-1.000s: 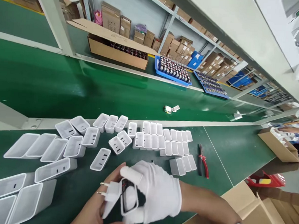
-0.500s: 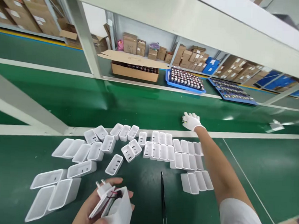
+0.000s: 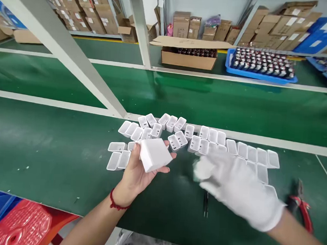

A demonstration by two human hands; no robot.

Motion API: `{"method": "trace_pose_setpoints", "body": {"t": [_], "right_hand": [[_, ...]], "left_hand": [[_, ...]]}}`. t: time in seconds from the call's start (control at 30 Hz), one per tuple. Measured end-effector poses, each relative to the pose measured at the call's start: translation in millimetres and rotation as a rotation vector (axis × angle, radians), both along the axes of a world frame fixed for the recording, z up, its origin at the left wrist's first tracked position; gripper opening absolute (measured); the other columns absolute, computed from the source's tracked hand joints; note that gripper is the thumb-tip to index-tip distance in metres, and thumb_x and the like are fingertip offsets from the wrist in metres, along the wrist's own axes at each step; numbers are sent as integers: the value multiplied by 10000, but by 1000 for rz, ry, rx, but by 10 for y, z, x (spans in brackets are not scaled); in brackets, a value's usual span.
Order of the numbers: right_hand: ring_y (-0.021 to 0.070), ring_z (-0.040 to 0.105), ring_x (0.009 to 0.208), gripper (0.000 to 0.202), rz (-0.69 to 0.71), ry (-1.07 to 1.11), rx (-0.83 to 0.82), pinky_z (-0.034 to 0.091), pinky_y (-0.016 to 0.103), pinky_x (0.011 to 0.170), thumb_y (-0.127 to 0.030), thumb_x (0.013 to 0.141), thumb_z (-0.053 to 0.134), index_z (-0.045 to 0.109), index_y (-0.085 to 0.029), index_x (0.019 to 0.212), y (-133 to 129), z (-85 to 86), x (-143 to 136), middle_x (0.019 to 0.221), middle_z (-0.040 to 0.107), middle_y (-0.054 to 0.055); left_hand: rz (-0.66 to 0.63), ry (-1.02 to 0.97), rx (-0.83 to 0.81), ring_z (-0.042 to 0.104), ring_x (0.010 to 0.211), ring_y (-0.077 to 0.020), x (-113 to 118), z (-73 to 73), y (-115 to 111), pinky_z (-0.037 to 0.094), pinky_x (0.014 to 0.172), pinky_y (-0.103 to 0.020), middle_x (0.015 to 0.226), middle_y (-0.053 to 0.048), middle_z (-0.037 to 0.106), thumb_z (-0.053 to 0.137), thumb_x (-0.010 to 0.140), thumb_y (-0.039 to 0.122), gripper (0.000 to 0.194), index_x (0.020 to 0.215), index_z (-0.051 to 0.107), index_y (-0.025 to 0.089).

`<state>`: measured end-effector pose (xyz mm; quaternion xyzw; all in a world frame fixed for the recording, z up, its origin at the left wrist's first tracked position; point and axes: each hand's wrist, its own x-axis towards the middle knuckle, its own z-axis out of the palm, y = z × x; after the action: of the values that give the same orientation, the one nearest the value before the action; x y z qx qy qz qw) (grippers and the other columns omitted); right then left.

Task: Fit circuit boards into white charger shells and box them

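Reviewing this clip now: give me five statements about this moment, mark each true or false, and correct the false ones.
1. The left hand holds a white casing. True.
2. Both hands wear gloves. False: only the right hand is gloved; the left is bare.
3. A red bracelet circles the left wrist. True.
4. The pliers lie left of both hands. False: the pliers lie at the far right of the picture.
5. The open cardboard box stands left of the blue tray. True.

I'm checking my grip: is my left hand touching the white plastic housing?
Touching. The head view shows the left hand wrapped around the white plastic housing.
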<state>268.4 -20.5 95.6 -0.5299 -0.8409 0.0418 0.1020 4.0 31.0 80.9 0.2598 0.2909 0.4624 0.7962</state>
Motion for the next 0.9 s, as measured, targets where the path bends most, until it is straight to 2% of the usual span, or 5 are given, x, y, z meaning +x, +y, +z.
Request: {"method": "trace_pose_setpoints", "body": {"t": [0.13,0.27,0.5,0.7,0.9], "right_hand": [[279,598,754,132,128,-309,-32,465,448,731,-212,846,637,644,-147,961,-194,-457,-666,805,646,105],[329,621,995,251,63,-180,24,455,504,953,-300,840,689,640,-139,1026,-172,-596,-713,984,680,146],[281,682,633,360,-728,-216,-70,456,355,487,-339,933,540,650,-127,1202,-648,-589,-587,979,694,193],[285,748,783,416,-813,-127,-388,555,374,656,-180,944,469,599,-109,1332,-774,-826,-629,1059,719,182],[198,652,602,566,-698,652,-395,557,347,634,-339,995,405,371,-160,1531,-968,-500,-514,699,669,13]], "left_hand": [[-24,-112,-46,747,901,-261,92,118,-18,637,520,-229,1092,-107,719,664,841,651,565,1149,628,177],[-40,-166,-41,758,827,-230,146,236,2,612,472,-199,1012,-110,729,539,939,618,505,1134,617,158],[-43,-166,-69,752,778,-242,223,375,94,566,400,-193,917,-125,717,412,990,607,534,1078,622,124],[-100,-212,-89,760,753,-246,181,332,146,569,398,-211,904,-141,735,255,1033,586,609,1041,644,118],[-105,-218,-95,757,685,-246,84,333,180,523,348,-201,820,-147,737,205,1048,542,636,961,668,115]]}}
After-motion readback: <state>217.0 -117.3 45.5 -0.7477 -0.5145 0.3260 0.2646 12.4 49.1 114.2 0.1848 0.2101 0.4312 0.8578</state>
